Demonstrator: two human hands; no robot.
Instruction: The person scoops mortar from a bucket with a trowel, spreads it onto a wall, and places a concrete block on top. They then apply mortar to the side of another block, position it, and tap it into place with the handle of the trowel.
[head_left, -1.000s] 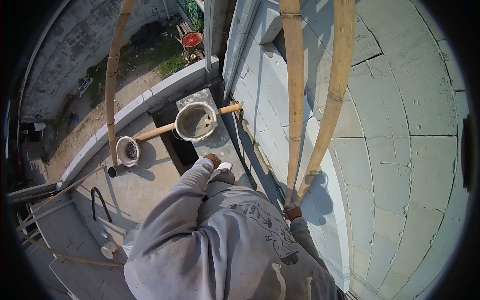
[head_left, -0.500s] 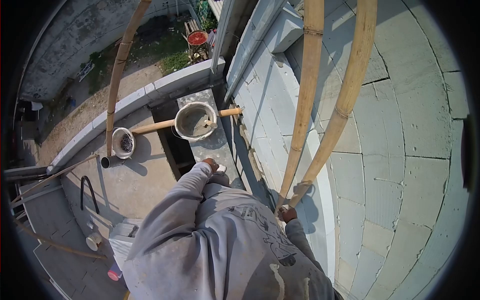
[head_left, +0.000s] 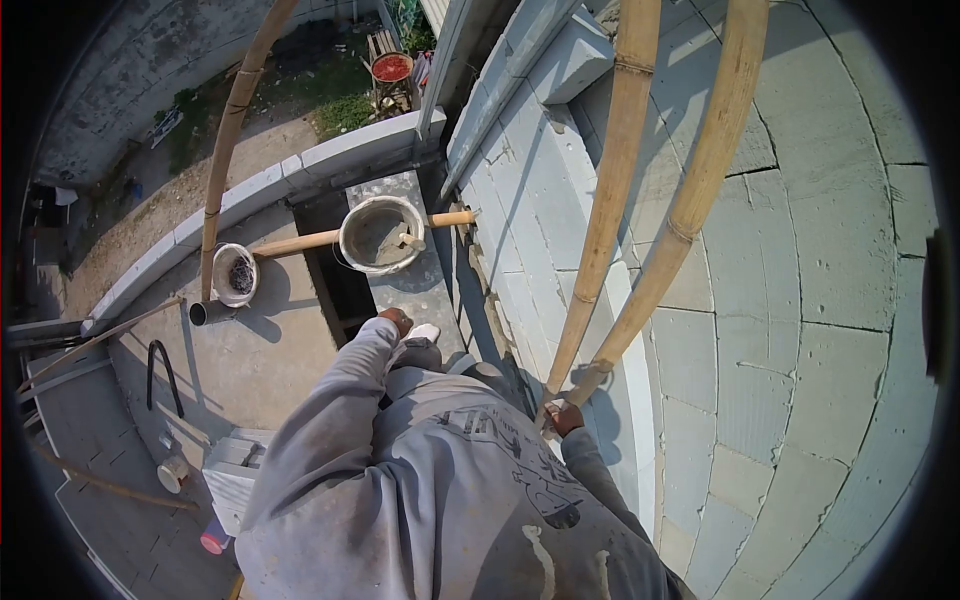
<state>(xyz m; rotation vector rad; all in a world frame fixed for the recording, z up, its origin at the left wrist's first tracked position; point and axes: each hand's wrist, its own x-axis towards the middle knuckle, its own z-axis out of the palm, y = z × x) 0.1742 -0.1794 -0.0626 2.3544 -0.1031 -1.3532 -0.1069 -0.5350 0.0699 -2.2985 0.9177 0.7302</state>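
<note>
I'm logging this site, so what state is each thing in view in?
Large bucket: upright, part-full of grey mix.
Small bucket: upright, dark bits inside.
Crosswise pole: lying, partly hidden.
Bamboo pair: slanting, lower ends converging.
Black bar: bent.
Basin: holding something red.
Left hand: fingers curled, contents unclear.
Right hand: by the pair's lower ends, grip unclear.

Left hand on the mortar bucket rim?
No, the left hand is below the mortar bucket in the view, with a visible gap between them.
</note>
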